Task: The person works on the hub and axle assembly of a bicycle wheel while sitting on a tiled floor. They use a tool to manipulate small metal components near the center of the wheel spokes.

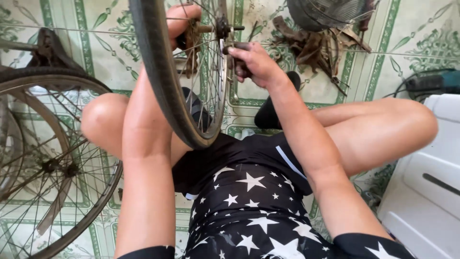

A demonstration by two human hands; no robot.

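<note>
While wedged between the knees, bicycle wheel [163, 72] with left hand [184, 21] gripping its hub, right hand [251, 62] clenched around a dark tool [238, 47].

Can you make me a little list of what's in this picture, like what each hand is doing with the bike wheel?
place: green-patterned tiled floor
left hand: grips the hub on the far side of the upright wheel
right hand: holds a dark tool at the axle
second wheel: lying on the person's left
white box: on the right
</note>
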